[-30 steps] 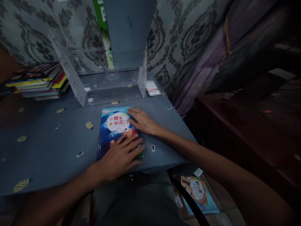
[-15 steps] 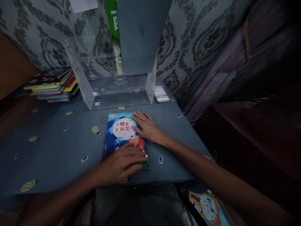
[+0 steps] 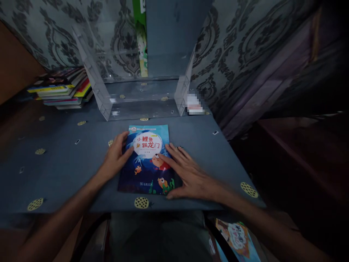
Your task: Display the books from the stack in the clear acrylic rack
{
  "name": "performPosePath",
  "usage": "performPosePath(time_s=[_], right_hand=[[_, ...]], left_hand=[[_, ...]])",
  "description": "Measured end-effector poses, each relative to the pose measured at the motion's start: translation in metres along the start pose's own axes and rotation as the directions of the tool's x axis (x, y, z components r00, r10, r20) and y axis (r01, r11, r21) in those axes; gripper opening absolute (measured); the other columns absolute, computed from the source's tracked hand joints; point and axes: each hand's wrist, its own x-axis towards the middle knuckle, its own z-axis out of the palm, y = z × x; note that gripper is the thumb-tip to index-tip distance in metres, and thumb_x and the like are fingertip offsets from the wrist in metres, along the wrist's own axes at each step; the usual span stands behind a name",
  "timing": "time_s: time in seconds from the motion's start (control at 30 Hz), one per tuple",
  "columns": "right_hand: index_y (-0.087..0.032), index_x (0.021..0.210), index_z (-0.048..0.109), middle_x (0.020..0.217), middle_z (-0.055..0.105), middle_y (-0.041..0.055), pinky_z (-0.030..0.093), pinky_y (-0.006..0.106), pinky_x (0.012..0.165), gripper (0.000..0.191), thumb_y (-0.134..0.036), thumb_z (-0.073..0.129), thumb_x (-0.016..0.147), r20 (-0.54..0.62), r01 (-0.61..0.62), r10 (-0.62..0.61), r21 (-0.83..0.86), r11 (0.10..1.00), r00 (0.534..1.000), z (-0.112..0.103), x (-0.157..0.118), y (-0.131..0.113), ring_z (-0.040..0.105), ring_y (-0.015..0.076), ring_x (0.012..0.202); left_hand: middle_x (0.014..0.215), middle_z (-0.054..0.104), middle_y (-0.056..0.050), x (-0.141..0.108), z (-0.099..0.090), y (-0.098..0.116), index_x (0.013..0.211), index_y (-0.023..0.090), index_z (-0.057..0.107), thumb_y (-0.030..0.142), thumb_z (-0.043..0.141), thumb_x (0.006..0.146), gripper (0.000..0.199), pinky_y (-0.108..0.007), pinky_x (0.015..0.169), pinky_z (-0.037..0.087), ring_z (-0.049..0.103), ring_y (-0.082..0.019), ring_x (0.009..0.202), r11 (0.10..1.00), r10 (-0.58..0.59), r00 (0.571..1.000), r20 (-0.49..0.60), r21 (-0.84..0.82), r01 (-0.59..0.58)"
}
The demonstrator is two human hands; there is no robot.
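The blue picture book (image 3: pixel 147 174) lies flat on the grey-blue bench (image 3: pixel 62 163), cover up, near the front edge. The left hand (image 3: pixel 117 153) is at its upper left edge with the thumb over the cover, and the right hand (image 3: pixel 188 177) is spread along its right edge, both being open with loose fingers and not clenched. Behind the book, before the patterned wall (image 3: pixel 226 29), stands a transparent rack (image 3: pixel 99 91), to the left of which there is a pile of books (image 3: pixel 61 89).
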Motion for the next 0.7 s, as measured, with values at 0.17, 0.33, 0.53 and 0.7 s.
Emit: performPosePath(time_s=[0.17, 0.33, 0.53, 0.7], right_hand=[[-0.026, 0.163, 0.012, 0.171, -0.003, 0.014, 0.008, 0.065, 0.124, 0.12, -0.082, 0.066, 0.071, -0.004, 0.037, -0.037, 0.03, 0.999, 0.999, 0.004, -0.002, 0.006, 0.001, 0.0415, 0.156], [-0.028, 0.163, 0.012, 0.171, -0.001, 0.0125, 0.008, 0.063, 0.124, 0.119, -0.08, 0.068, 0.071, -0.027, 0.034, -0.033, 0.049, 0.998, 0.999, 0.005, -0.003, 0.008, 0.004, 0.0403, 0.156], [-0.028, 0.163, 0.015, 0.171, 0.0, 0.0122, 0.011, 0.061, 0.125, 0.118, -0.078, 0.07, 0.071, -0.018, 0.006, -0.005, 0.074, 0.997, 1.0, 0.0, -0.002, 0.005, 0.005, 0.0387, 0.157], [-0.029, 0.163, 0.013, 0.171, -0.003, 0.0122, 0.012, 0.063, 0.124, 0.119, -0.076, 0.073, 0.071, -0.015, 0.004, -0.003, 0.084, 0.996, 1.0, -0.002, -0.002, 0.004, 0.004, 0.04, 0.156]], left_hand=[[0.123, 0.069, -0.013, 0.012, -0.004, 0.01, 0.118, 0.018, 0.061, 0.021, 0.076, 0.075, 0.046, -0.038, 0.097, 0.057, 0.068, -0.026, 0.113, 0.794, -0.385, 0.923, -0.028, -0.52, 0.315], [0.096, 0.077, -0.013, 0.011, 0.006, 0.026, 0.108, 0.012, 0.067, 0.012, 0.073, 0.076, 0.032, -0.034, 0.074, 0.065, 0.076, -0.024, 0.077, 0.496, -0.502, 0.81, 0.303, -0.667, 0.556], [0.091, 0.079, -0.011, 0.006, 0.014, 0.035, 0.113, 0.014, 0.067, 0.009, 0.067, 0.082, 0.031, -0.034, 0.072, 0.066, 0.077, -0.023, 0.07, 0.364, -0.548, 0.775, 0.314, -0.745, 0.559], [0.09, 0.079, -0.01, 0.005, 0.015, 0.033, 0.119, 0.015, 0.066, 0.008, 0.066, 0.085, 0.035, -0.034, 0.075, 0.066, 0.077, -0.023, 0.069, 0.3, -0.536, 0.776, 0.331, -0.785, 0.542]])
